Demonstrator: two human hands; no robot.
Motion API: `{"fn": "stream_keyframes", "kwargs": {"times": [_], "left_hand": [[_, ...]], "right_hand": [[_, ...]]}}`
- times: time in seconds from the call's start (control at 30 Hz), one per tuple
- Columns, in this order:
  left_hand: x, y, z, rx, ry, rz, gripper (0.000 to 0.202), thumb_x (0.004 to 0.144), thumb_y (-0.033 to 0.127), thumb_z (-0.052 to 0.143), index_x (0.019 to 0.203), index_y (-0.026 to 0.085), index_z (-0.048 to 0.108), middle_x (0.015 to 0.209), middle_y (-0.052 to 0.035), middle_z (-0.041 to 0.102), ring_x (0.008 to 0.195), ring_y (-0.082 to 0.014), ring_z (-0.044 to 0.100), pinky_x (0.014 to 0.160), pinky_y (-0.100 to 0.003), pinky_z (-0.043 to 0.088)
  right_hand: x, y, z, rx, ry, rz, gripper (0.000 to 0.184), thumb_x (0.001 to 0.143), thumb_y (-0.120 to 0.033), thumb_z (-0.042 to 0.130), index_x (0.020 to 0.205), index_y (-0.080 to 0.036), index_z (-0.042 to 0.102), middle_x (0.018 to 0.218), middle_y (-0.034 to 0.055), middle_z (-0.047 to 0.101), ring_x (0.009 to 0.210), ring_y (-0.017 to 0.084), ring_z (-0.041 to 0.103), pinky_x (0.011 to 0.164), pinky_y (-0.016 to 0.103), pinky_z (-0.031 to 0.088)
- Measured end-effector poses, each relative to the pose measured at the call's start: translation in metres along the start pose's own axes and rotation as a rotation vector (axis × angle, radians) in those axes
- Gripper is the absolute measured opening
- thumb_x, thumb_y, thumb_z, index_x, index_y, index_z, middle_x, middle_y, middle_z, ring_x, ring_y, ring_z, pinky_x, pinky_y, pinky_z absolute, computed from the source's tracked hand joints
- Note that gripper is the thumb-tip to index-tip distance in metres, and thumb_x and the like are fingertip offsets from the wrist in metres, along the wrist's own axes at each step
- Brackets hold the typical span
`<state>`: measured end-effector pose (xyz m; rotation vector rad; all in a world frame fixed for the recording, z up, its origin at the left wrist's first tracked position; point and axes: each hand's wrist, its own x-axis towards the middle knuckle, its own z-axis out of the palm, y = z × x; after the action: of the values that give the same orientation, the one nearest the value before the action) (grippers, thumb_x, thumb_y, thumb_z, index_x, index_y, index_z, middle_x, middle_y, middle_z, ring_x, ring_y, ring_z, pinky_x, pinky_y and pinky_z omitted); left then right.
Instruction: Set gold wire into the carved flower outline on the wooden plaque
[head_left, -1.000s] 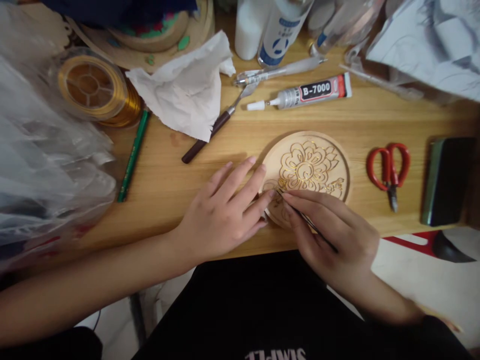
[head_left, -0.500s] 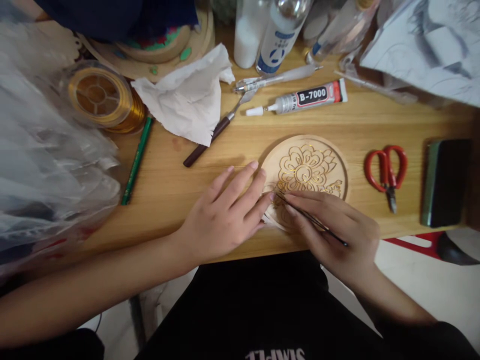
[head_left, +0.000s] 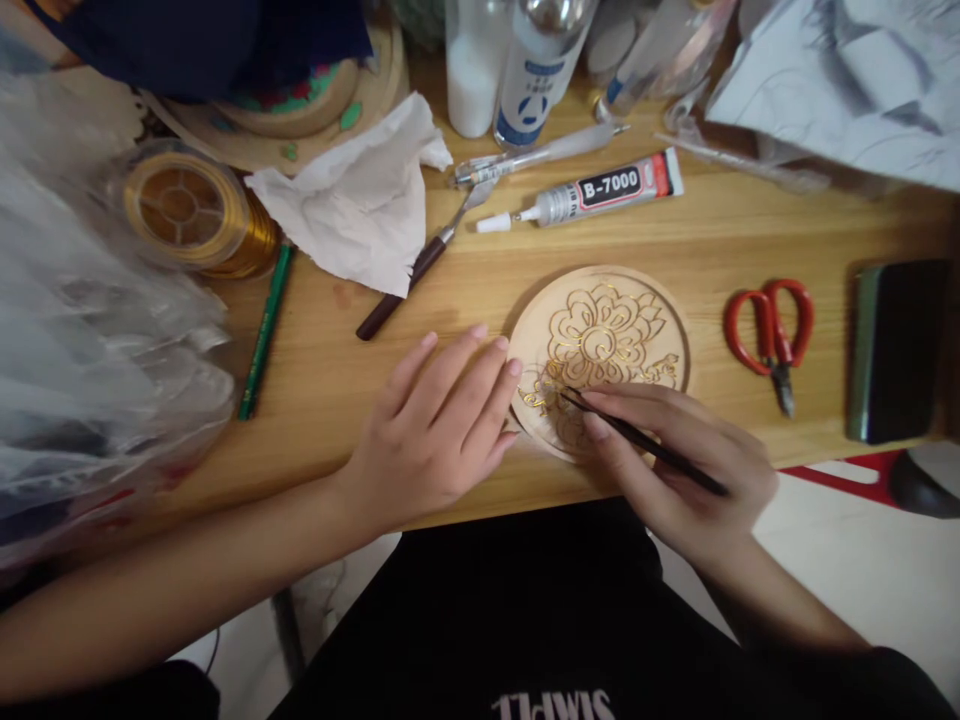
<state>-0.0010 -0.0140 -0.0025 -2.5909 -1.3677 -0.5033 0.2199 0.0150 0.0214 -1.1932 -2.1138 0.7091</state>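
A round wooden plate [head_left: 517,335] with a raised rim lies near the table's front edge. On its face is a flower pattern [head_left: 600,342] outlined partly in gold wire. My left hand [head_left: 442,430] rests flat at the plate's left side, fingers stretched out and fingertips by the rim. In my right hand [head_left: 686,460] is a pair of dark tweezers [head_left: 645,440], pinched between thumb and fingers. The tweezers' tips meet the lower part of the pattern; whether they grip wire is too small to tell.
Red-handled cutters [head_left: 769,325] and a dark phone-like block [head_left: 898,350] lie to the right. Behind the plate are a B-7000 glue tube [head_left: 600,190], a palette knife [head_left: 405,285] and crumpled tissue [head_left: 360,200]. A gold wire spool [head_left: 191,210] and green pencil [head_left: 266,330] are at left.
My left hand has drawn back leftward, its fingertips now off the pattern. My right hand has shifted slightly right, with the tweezers still in it. The whole view has shifted a little.
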Motion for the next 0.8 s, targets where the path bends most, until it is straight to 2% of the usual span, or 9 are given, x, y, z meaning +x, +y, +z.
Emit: {"fn": "stream_keyframes", "kwargs": {"times": [0.13, 0.27, 0.5, 0.8], "left_hand": [[0.001, -0.0009, 0.0011, -0.009, 0.011, -0.002, 0.043, 0.089, 0.039, 0.061, 0.121, 0.01, 0.062, 0.121, -0.0138, 0.066, 0.117, -0.0325, 0.06, 0.099, -0.047, 0.048], [0.0008, -0.0016, 0.0016, -0.075, -0.026, 0.002, 0.037, 0.088, 0.037, 0.063, 0.118, 0.015, 0.064, 0.122, -0.0127, 0.065, 0.119, -0.0323, 0.058, 0.1, -0.047, 0.046], [0.0016, -0.0025, 0.0023, -0.074, -0.015, 0.008, 0.04, 0.09, 0.037, 0.06, 0.12, 0.012, 0.062, 0.121, -0.0141, 0.065, 0.119, -0.031, 0.057, 0.101, -0.047, 0.046], [0.0015, -0.003, 0.0029, -0.122, 0.009, 0.01, 0.038, 0.088, 0.032, 0.062, 0.117, 0.007, 0.063, 0.119, -0.0163, 0.066, 0.117, -0.0315, 0.058, 0.103, -0.046, 0.043]], "right_hand": [[0.0003, 0.0008, 0.0009, 0.0, 0.006, -0.011, 0.028, 0.079, -0.007, 0.069, 0.103, -0.021, 0.07, 0.095, 0.006, 0.076, 0.087, 0.017, 0.073, 0.077, 0.031, 0.062], [0.0, 0.001, 0.0012, 0.012, -0.007, -0.01, 0.027, 0.079, -0.006, 0.069, 0.103, -0.019, 0.07, 0.096, 0.0075, 0.075, 0.088, 0.017, 0.072, 0.078, 0.031, 0.062], [0.0043, 0.0017, 0.0026, 0.065, -0.084, -0.083, 0.026, 0.082, -0.005, 0.065, 0.105, -0.018, 0.067, 0.098, 0.0082, 0.074, 0.092, 0.016, 0.071, 0.079, 0.031, 0.061], [0.0076, 0.0062, 0.0061, 0.126, -0.14, -0.038, 0.025, 0.084, -0.006, 0.063, 0.105, -0.017, 0.068, 0.101, 0.0096, 0.072, 0.095, 0.017, 0.069, 0.083, 0.032, 0.059]]}}
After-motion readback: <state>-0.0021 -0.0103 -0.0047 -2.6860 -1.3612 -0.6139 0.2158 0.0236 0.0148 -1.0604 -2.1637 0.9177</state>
